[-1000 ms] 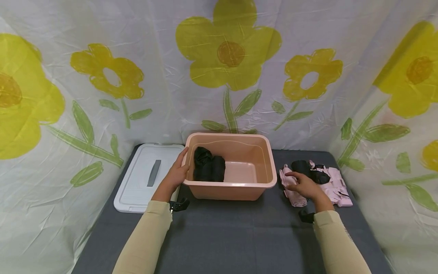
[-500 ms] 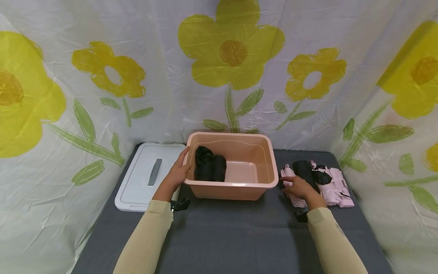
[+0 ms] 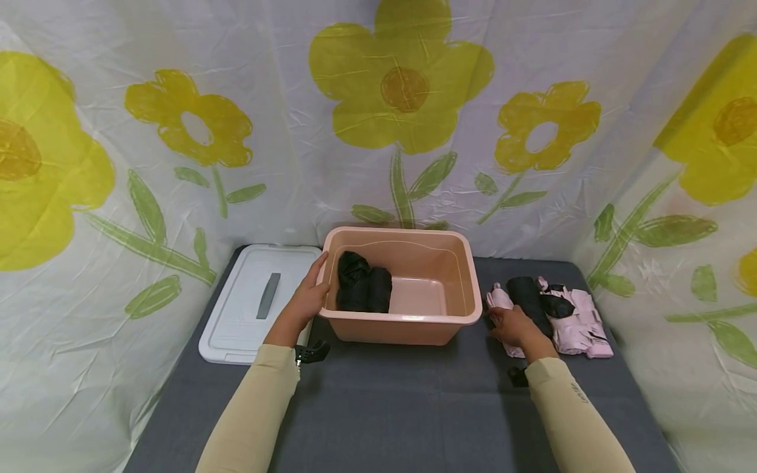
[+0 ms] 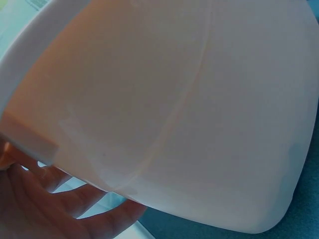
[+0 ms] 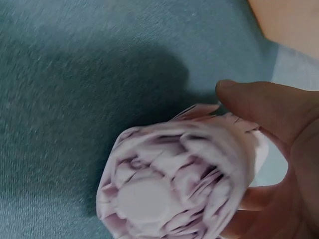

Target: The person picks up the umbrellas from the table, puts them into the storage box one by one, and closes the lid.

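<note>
An open peach plastic bin (image 3: 426,259) stands at the table's back, with two dark rolled bundles (image 3: 378,289) lying in its left half. My left hand (image 3: 304,303) holds the bin's left rim; its fingers (image 4: 112,219) show against the wall in the left wrist view. On the right, my right hand (image 3: 516,328) grips a pink roll that looks like a folded umbrella (image 3: 500,299). Its near end shows gathered fabric round a pale knob in the right wrist view, with my thumb (image 5: 259,102) on one side and fingers on the other.
A black roll (image 3: 523,292) lies right beside the pink one. Further right are a black bunched piece (image 3: 557,306) and more pink folded fabric (image 3: 582,322). A white lid (image 3: 242,328) with a grey handle lies left of the bin. Flower-printed sheeting surrounds the table.
My right hand has shifted left and slightly down from above the rolls, and its fingers have closed round the pink one. The black roll is more exposed. My left hand stays at the rim.
</note>
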Demonstrator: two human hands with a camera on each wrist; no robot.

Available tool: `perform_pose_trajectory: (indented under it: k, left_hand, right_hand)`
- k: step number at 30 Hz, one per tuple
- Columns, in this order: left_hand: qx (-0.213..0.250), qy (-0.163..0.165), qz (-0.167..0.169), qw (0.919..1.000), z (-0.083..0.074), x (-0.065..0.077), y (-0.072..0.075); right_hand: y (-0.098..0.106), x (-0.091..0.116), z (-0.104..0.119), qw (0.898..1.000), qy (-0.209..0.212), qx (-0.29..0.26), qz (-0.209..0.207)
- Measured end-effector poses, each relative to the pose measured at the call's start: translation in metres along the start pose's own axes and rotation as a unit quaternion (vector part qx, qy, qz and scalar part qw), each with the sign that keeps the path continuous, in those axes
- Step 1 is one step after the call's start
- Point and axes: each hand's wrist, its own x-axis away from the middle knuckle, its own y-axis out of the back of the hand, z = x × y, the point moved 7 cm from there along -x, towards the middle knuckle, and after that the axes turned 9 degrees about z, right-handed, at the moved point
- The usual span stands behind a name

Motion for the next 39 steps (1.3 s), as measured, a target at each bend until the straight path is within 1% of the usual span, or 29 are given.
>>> perform_pose_trajectory:
  k: [3, 10, 15, 18, 20, 24, 29, 31, 36, 39]
  left_hand:
    - [0.000, 0.002, -0.001, 1.0000, 0.001, -0.001, 0.001]
    - [-0.002, 0.002, 0.000, 1.0000, 0.001, -0.002, 0.001]
    - [-0.004, 0.003, 0.002, 1.0000, 0.001, -0.002, 0.000]
    - [-0.007, 0.002, 0.002, 1.0000, 0.002, -0.003, 0.001]
    - [-0.007, 0.000, 0.000, 1.0000, 0.002, -0.003, 0.001]
    - [-0.007, -0.003, 0.000, 1.0000, 0.002, -0.004, 0.001]
    - [0.001, 0.008, -0.001, 1.0000, 0.002, -0.003, 0.000]
    - [0.003, 0.012, -0.003, 0.9999, 0.003, -0.003, 0.000]
    - [-0.007, 0.008, -0.003, 0.9999, 0.001, -0.003, 0.001]
    - [-0.009, 0.006, -0.003, 0.9999, 0.000, -0.002, 0.001]
  right_hand:
    - [-0.001, -0.001, -0.004, 1.000, -0.015, 0.002, 0.008]
    - [-0.002, -0.006, -0.005, 0.998, -0.028, 0.028, 0.053]
    - [-0.002, -0.010, -0.010, 0.996, -0.047, 0.021, 0.066]
    - [-0.001, -0.011, -0.011, 0.997, -0.041, 0.020, 0.058]
    - [0.000, -0.011, -0.012, 0.998, -0.031, 0.020, 0.044]
    - [0.002, -0.009, -0.012, 1.000, 0.001, 0.024, 0.013]
    - [0.003, -0.005, -0.012, 0.999, 0.037, 0.025, -0.016]
    - [0.003, -0.003, -0.013, 0.999, 0.043, 0.017, -0.021]
    - [0.003, 0.000, -0.013, 0.998, 0.048, -0.010, -0.031]
    - [0.005, 0.004, -0.012, 0.997, 0.054, -0.021, -0.046]
